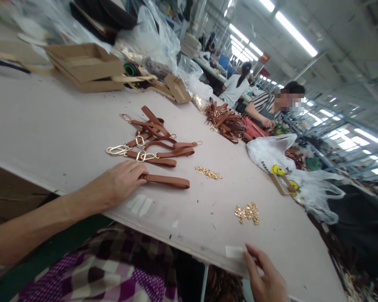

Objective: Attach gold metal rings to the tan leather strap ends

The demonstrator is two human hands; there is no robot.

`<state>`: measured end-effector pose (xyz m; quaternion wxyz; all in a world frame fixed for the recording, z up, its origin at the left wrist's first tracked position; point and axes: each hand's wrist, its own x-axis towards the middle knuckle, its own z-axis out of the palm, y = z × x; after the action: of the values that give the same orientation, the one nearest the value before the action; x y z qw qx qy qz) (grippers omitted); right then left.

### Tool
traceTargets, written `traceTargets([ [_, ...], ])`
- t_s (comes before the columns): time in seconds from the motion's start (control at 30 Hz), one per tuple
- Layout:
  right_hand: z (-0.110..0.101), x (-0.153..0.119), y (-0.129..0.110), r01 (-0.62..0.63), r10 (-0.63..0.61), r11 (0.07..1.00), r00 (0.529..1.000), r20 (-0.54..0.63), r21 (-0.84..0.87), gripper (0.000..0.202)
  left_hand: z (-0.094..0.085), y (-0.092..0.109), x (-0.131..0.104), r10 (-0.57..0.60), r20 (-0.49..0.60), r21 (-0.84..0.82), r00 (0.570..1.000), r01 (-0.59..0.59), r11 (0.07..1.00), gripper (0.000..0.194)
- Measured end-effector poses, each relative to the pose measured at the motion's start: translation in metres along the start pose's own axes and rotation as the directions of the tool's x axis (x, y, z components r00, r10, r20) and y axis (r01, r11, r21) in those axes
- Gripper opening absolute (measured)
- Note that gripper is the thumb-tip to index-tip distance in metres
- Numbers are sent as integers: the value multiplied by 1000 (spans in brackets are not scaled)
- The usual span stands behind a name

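My left hand [124, 182] is closed on one end of a brown strap [168, 180], whose folded loop lies on the pale table [66, 121]. Just beyond that hand is a loose group of brown straps [157, 130] with gold clasps [118, 149]. At the table's near edge my right hand [266, 274] has its fingers apart and nothing visible in them, beside a white paper piece [234, 251]. Two small heaps of gold metal pieces, one nearer the straps [208, 173] and one farther right [247, 213], lie between the hands.
Cardboard trays [85, 63] and clear plastic bags [157, 37] line the far left side. Beyond the straps is a larger strap pile [227, 120], with a person in a striped top [264, 107] behind it. White plastic bags [271, 153] sit along the right edge.
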<state>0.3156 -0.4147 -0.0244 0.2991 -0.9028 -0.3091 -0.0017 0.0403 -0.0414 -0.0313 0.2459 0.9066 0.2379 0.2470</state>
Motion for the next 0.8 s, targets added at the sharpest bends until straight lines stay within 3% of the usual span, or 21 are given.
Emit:
traceTargets([
  [0.1,38,58,-30,342,-337,939,935,106,-31,37,-4,21,0,-152,-18,-161,988,147,976,30],
  [0.17,65,93,-50,434,-420,895,897,137,-98,40,-2,35,1,-261,58,-334,964,265,905,33],
  [0.3,101,139,-74,463,-441,872,884,154,-159,42,14,59,1,-386,310,-645,869,491,586,44],
  [0.4,108,153,-77,452,-437,884,889,137,-119,41,29,72,0,-433,401,-783,808,547,296,42],
  [0.53,101,140,-83,343,-341,939,939,47,-25,41,41,82,2,-389,502,-849,773,526,-50,31],
  [0.6,96,120,-95,173,-186,959,982,42,223,37,43,86,4,-375,535,-840,757,525,-139,28],
  [0.63,94,107,-103,70,-112,919,990,87,389,35,44,88,4,-374,545,-835,751,527,-159,27],
  [0.7,94,79,-122,-116,-52,748,971,232,653,32,47,91,5,-366,549,-832,751,532,-158,27],
  [0.8,98,45,-149,-236,-112,583,924,364,778,24,52,97,5,-309,532,-842,789,532,-92,33],
])
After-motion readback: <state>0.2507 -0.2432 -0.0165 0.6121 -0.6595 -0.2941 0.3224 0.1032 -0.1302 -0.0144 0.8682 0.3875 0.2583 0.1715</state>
